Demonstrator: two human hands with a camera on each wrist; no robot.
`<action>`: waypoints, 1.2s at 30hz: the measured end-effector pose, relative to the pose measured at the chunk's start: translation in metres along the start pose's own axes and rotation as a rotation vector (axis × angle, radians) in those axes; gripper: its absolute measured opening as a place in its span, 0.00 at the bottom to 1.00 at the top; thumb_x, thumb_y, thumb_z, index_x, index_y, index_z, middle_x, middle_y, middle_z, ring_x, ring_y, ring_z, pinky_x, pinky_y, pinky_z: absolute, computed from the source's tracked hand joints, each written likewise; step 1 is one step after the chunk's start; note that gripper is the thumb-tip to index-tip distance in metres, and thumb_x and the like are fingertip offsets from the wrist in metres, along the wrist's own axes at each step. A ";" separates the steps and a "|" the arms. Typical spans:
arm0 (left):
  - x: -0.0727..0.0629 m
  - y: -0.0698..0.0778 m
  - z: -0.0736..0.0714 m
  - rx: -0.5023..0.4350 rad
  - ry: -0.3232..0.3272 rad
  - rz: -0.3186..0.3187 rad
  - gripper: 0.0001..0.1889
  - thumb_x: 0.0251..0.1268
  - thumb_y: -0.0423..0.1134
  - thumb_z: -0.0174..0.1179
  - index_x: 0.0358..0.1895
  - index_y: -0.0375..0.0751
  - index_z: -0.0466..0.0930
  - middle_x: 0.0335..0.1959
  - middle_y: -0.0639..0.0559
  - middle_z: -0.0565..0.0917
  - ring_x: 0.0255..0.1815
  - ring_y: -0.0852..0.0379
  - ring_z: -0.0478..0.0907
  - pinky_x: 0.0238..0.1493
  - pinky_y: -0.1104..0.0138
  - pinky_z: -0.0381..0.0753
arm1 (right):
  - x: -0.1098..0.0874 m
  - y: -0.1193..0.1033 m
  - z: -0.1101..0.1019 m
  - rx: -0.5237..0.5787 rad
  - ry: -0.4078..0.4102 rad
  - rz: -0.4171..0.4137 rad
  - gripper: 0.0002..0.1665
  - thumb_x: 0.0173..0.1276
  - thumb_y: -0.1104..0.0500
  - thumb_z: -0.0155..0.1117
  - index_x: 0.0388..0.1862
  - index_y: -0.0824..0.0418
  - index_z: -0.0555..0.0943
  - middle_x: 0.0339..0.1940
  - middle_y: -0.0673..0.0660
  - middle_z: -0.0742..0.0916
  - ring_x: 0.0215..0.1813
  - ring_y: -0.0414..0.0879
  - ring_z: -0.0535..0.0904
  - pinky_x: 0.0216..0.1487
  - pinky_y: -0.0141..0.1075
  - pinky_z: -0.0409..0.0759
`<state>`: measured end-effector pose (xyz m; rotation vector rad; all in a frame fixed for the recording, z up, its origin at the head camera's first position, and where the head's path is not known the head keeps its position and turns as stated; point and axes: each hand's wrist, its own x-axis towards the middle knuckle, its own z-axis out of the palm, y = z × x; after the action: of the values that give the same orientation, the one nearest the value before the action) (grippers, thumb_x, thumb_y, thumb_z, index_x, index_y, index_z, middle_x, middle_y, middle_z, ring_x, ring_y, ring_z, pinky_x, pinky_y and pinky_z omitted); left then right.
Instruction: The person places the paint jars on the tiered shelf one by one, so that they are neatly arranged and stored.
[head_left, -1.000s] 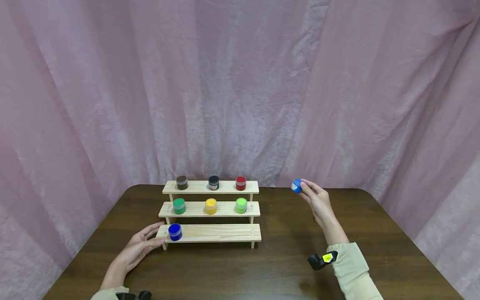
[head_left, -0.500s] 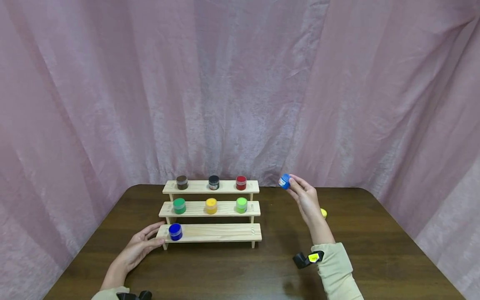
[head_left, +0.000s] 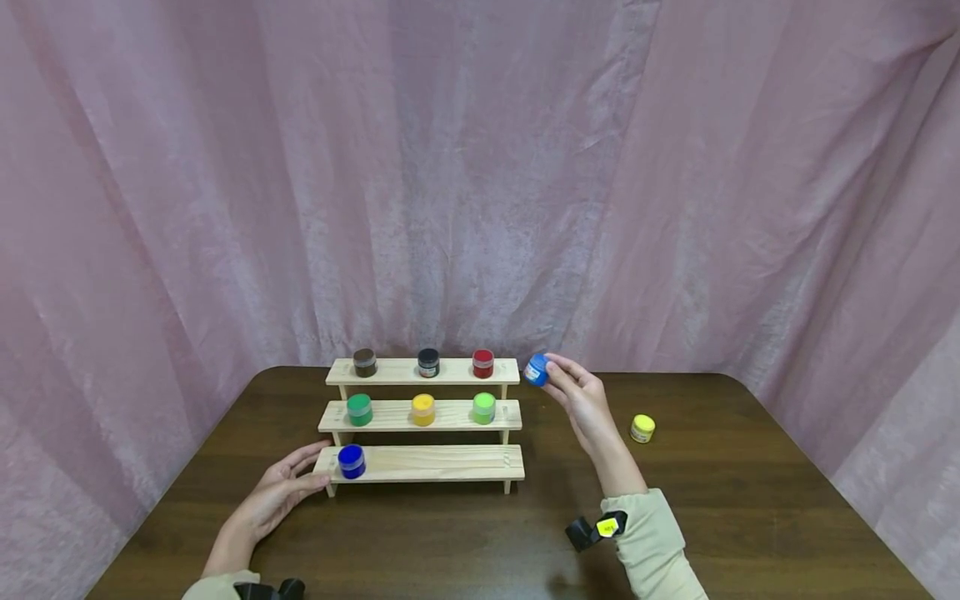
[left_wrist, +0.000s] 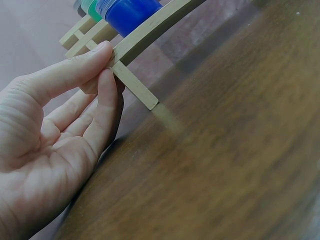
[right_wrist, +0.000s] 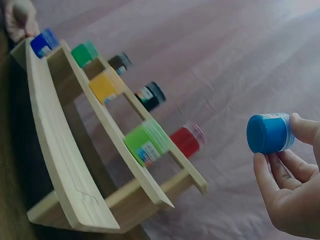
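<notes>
A three-tier wooden rack stands on the table. My left hand pinches its lower left end between thumb and fingers, close to a dark blue paint jar on the bottom tier. Up in the air, right of the rack, my right hand holds a lighter blue paint jar by thumb and fingertips, tilted. On the middle tier sit a green jar, an orange-yellow jar and a light green jar. The top tier bears a brown jar, a black jar and a red jar.
A yellow paint jar stands on the brown table, to the right of my right forearm. Behind the table hangs a pink curtain.
My right hand has moved left toward the rack with the lighter blue jar. The yellow jar, hidden behind the arm before, now shows fully. My left hand stays on the rack.
</notes>
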<state>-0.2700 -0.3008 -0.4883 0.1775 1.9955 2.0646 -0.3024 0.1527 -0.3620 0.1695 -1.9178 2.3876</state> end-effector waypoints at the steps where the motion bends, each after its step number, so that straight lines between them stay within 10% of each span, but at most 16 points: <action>1: 0.000 0.001 0.001 0.001 0.001 -0.001 0.33 0.66 0.30 0.58 0.74 0.37 0.57 0.55 0.68 0.70 0.52 0.68 0.79 0.55 0.74 0.80 | 0.000 0.001 0.002 -0.007 -0.009 0.001 0.27 0.75 0.60 0.55 0.67 0.73 0.68 0.57 0.58 0.78 0.50 0.35 0.82 0.57 0.27 0.80; 36: 0.002 0.003 0.001 0.031 0.011 -0.035 0.39 0.68 0.33 0.58 0.77 0.31 0.46 0.77 0.31 0.45 0.52 0.69 0.78 0.56 0.74 0.79 | -0.016 0.042 0.078 -0.122 -0.259 0.087 0.25 0.72 0.59 0.60 0.63 0.72 0.73 0.54 0.62 0.82 0.48 0.37 0.81 0.61 0.42 0.81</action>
<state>-0.2717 -0.2999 -0.4857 0.1367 2.0238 2.0188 -0.2884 0.0679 -0.3880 0.4145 -2.2186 2.3944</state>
